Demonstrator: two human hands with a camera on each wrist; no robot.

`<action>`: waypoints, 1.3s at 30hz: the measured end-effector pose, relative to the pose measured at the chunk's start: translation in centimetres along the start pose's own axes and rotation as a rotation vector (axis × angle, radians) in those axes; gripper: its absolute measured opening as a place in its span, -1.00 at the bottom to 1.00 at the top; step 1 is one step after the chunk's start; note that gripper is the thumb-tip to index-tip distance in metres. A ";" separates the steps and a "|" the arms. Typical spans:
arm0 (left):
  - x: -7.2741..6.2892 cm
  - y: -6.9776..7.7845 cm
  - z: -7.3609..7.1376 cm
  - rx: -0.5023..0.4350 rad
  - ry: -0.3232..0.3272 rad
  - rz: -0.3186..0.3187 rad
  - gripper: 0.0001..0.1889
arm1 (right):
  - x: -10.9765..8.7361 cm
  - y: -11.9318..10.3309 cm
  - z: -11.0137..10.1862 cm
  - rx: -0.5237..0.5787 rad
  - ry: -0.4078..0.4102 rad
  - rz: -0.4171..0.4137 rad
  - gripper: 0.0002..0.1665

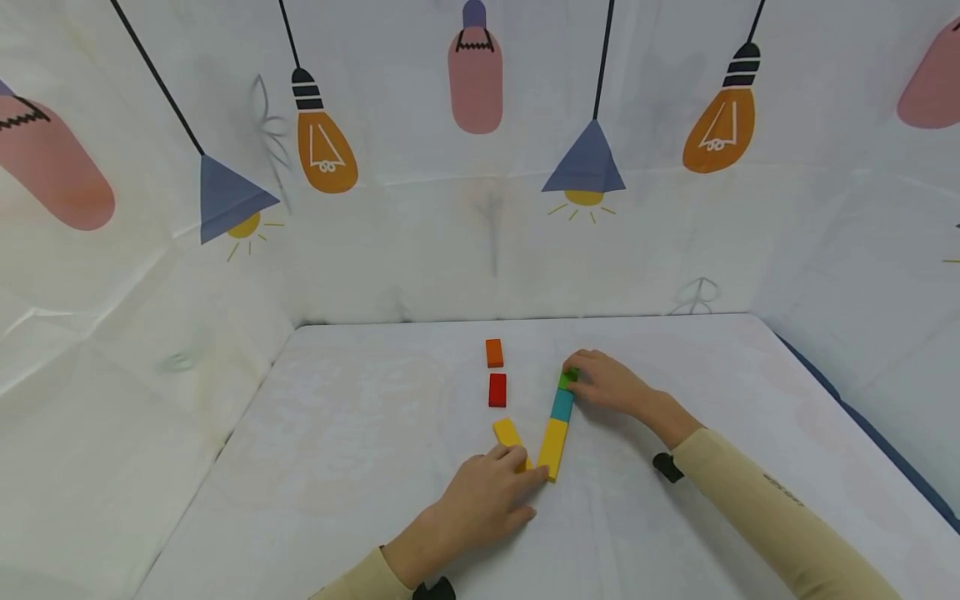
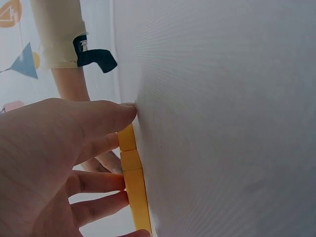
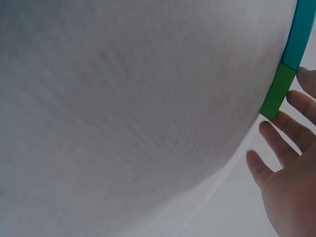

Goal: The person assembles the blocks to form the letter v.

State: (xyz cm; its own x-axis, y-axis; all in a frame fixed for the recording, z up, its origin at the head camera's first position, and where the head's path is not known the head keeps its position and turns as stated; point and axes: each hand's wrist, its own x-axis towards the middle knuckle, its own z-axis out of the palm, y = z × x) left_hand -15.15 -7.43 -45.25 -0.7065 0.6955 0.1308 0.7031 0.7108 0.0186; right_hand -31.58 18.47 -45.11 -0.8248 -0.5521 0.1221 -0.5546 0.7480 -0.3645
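Note:
Several coloured blocks lie on the white table, two rows slanting toward each other at their near ends. In the head view my left hand (image 1: 483,500) rests at the left yellow block (image 1: 506,431), partly covering it, with the index fingertip at the near end of the right row's yellow part (image 1: 553,446). Its thumb stands apart from the left block. A blue block (image 1: 562,405) and a green block (image 3: 278,92) continue that right row away from me. My right hand (image 1: 607,381) pinches the green block, hiding part of it in the head view.
An orange block (image 1: 494,352) and a red block (image 1: 497,390) lie left of the right row, separated by a small gap. White sheeting with printed lamps (image 1: 585,162) hangs behind the table. Dark wrist-worn pieces (image 1: 667,467) show under both forearms.

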 end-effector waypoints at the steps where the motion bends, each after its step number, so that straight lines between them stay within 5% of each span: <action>1: 0.0 0.0 0.0 -0.002 -0.003 -0.001 -0.47 | 0.0 0.0 0.0 0.002 0.003 -0.002 -0.72; 39: 0.0 -0.1 -0.1 -0.009 0.007 0.003 -0.46 | -0.4 -0.2 0.1 0.010 0.042 0.007 -0.72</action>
State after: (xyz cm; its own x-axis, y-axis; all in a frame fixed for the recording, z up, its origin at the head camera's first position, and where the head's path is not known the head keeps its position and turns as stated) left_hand -15.17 -7.53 -45.18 -0.7041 0.6966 0.1376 0.7057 0.7080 0.0268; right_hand -31.13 18.47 -45.15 -0.8327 -0.5308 0.1576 -0.5477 0.7480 -0.3747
